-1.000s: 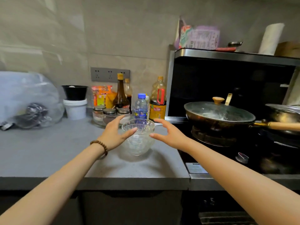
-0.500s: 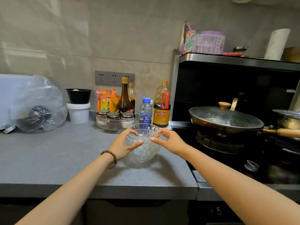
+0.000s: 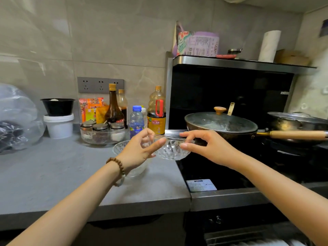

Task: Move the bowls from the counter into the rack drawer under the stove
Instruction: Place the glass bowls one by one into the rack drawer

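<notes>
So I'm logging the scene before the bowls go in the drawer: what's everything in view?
lifted glass bowl: 1, clear, held over the counter's right end
second glass bowl: 1, clear, on the counter, partly behind the left hand
seasoning tray: 1, clear, holding three jars, back of counter
bottles: about five, brown, amber and blue-capped, by the wall
white tub: 1, black bowl on top, back left
plastic bag: 1, clear, far left
lidded wok: 1, dark, wooden handle, on the stove
paper towel roll: 1, white, atop the hood
left hand: beaded bracelet, fingers on the lifted bowl's rim
right hand: pinching the opposite rim
</notes>
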Tool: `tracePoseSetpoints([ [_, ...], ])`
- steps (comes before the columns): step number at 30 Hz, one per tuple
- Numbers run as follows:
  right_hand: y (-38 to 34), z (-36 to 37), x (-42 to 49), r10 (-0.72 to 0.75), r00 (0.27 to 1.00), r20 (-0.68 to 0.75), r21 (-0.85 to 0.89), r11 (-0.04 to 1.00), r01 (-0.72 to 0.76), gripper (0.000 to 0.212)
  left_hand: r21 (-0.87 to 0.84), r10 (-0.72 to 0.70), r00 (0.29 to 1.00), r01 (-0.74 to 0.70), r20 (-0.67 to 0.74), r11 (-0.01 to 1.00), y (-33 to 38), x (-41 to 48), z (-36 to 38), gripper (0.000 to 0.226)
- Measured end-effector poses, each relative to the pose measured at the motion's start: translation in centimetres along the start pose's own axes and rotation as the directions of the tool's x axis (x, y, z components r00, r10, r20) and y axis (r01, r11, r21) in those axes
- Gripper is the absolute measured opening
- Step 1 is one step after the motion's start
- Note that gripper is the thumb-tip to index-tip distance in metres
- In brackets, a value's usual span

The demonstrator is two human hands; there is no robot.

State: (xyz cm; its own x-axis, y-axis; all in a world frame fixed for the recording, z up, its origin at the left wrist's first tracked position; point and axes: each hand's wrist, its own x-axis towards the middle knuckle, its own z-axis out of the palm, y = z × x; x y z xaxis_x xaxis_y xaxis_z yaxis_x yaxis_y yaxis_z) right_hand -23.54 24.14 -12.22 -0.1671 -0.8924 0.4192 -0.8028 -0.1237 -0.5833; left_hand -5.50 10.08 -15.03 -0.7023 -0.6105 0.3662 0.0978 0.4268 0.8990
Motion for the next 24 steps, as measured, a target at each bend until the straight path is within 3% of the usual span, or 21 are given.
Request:
tracePoseSetpoints([
  [6, 2.6, -5.1, -8.5, 0.076, 0.978, 0.196, 0.164, 0.980, -0.109, 0.026, -0.068, -0.105, 0.946, 0.132, 0.307, 0.989, 0.7, -0.8, 9.0, 0.042],
  [12, 6.9, -8.2, -16.9, 0.234, 0.921, 0.310, 0.235, 0.920, -0.313, 0.029, -0.055, -0.174, 0.776, 0.260, 0.606, 0.964, -1.4, -1.7, 18.4, 0.038],
  [17, 11.0, -8.8, -22.4, 0.393, 0.872, 0.292, 0.271, 0.840, -0.470, 0.029, 0.016, -0.241, 0.642, 0.335, 0.728, 0.942, -4.6, -2.6, 25.5, 0.046],
  [22, 15.2, -6.9, -26.1, 0.542, 0.793, 0.278, 0.296, 0.737, -0.607, 0.029, 0.032, -0.351, 0.575, 0.491, 0.739, 0.871, -10.1, -4.0, 31.1, 0.040],
  [24, 16.8, -5.8, -27.0, 0.591, 0.758, 0.275, 0.305, 0.694, -0.652, 0.028, 0.019, -0.391, 0.563, 0.554, 0.728, 0.832, -12.5, -4.7, 32.7, 0.050],
])
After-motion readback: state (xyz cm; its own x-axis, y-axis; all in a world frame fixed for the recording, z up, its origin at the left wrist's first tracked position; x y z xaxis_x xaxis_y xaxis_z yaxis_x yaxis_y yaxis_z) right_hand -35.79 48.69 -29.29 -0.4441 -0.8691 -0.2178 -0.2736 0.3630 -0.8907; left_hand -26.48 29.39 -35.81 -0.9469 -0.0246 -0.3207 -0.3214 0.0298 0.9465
